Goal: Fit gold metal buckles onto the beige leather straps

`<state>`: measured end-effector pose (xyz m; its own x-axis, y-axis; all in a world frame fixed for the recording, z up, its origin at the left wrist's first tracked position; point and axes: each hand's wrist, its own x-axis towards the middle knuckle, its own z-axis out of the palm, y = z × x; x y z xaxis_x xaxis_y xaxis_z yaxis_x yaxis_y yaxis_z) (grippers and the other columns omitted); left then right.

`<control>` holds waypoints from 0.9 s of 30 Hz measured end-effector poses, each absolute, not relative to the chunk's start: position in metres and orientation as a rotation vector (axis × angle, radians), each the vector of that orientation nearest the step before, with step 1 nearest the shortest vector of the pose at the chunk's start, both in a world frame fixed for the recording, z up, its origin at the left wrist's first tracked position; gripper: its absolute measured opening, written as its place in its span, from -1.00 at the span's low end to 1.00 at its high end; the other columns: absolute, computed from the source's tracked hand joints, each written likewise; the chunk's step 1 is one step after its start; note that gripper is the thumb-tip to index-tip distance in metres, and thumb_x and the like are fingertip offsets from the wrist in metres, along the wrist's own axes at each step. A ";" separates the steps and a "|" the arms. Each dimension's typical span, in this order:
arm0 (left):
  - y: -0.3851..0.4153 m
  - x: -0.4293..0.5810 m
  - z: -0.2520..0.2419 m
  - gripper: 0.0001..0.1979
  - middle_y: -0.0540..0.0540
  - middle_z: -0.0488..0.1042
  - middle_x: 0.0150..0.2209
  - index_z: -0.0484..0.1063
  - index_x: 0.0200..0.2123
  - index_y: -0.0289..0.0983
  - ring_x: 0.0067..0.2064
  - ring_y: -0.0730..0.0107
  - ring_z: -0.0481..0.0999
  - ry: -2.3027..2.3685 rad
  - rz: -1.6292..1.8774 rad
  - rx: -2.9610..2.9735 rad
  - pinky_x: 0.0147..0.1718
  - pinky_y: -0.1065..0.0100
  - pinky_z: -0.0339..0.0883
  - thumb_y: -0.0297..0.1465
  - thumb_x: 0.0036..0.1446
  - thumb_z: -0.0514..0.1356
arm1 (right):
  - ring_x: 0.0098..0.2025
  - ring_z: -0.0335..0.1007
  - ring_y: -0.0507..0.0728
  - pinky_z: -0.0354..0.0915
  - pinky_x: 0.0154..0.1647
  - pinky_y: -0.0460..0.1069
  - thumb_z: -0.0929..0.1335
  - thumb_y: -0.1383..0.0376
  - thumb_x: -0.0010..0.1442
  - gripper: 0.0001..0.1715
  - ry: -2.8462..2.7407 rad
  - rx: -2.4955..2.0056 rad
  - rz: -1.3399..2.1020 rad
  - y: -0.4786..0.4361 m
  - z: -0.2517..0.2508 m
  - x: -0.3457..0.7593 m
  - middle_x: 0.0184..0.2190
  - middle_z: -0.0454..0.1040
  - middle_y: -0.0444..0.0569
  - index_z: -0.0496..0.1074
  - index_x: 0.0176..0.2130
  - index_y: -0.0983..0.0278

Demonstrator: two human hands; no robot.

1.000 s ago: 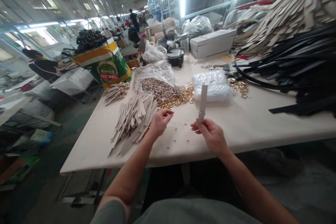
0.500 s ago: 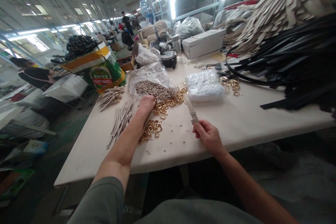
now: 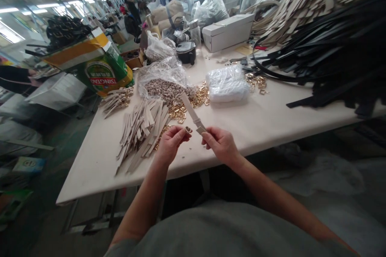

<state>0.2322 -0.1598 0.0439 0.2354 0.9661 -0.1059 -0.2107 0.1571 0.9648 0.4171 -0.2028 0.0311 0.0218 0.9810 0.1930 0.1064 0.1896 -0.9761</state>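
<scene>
My right hand (image 3: 220,144) is closed on the lower end of a beige strap (image 3: 190,111), which slants up and to the left over the white table (image 3: 271,120). My left hand (image 3: 171,141) pinches a small beige loop (image 3: 188,129) just left of the strap's held end. Behind my hands lie a heap of gold buckles (image 3: 188,104) and an open clear bag of beige loops (image 3: 167,84). A pile of beige straps (image 3: 141,128) lies to the left of my left hand.
A white wrapped bundle (image 3: 226,84) and a white box (image 3: 227,32) sit further back. Black straps (image 3: 331,56) and beige straps (image 3: 304,0) pile up at the right. A green and yellow carton (image 3: 96,68) stands off the table's left edge. People stand in the far aisle.
My left hand came back from the bag of loops to the table's front edge with a small loop pinched in it. My right hand moved the strap left to meet it.
</scene>
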 end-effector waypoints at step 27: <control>-0.176 0.231 0.056 -0.76 -0.04 0.59 -0.47 0.60 -0.39 -0.28 -0.46 0.44 0.51 0.929 0.978 1.248 -0.41 0.39 0.43 -0.29 -0.11 0.49 | -0.49 0.46 0.01 0.34 -0.41 -0.10 0.32 0.16 0.34 -0.74 -1.692 -1.101 0.914 -0.215 0.038 0.420 -0.48 0.52 -0.13 0.46 -0.35 0.23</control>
